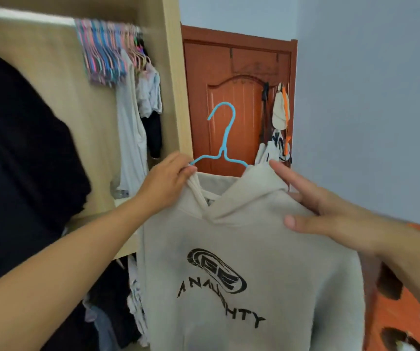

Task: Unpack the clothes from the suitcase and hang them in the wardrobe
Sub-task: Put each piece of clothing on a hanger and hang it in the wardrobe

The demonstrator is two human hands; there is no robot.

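Head view, standing at the open wardrobe (171, 72). Beige hoodie (249, 262) held up in front of the camera, just right of the wardrobe's side panel, black printed logo and lettering facing the viewer. Blue hanger (222, 145) sits in the neck opening; hook points up and curls left, both arms run down into the collar.

Left hand (167, 182): fingers curled, pinching the left edge of the collar together with the left arm of the hanger. Fabric bunches under the grip.

Right hand (312, 209): fingers straight and spread, lying flat on the right shoulder and hood of the hoodie. Thumb extended low across the fabric, index finger pointing up along the hood edge. Nothing gripped; it presses and steadies only.

Inside the wardrobe: rail (26, 17) across the top, a packed bunch of empty hangers (105, 54) in pink, blue and other colours at its right end. A white garment (130, 138) hangs below them, smaller pale and dark pieces just beside it. Large black garment (21, 160) fills the left side. More clothes piled low in the wardrobe, blurred.

Behind the hoodie: reddish-brown door (236, 97), with items hung on its right side. Orange patterned fabric (406, 312) at lower right; cannot tell what it is
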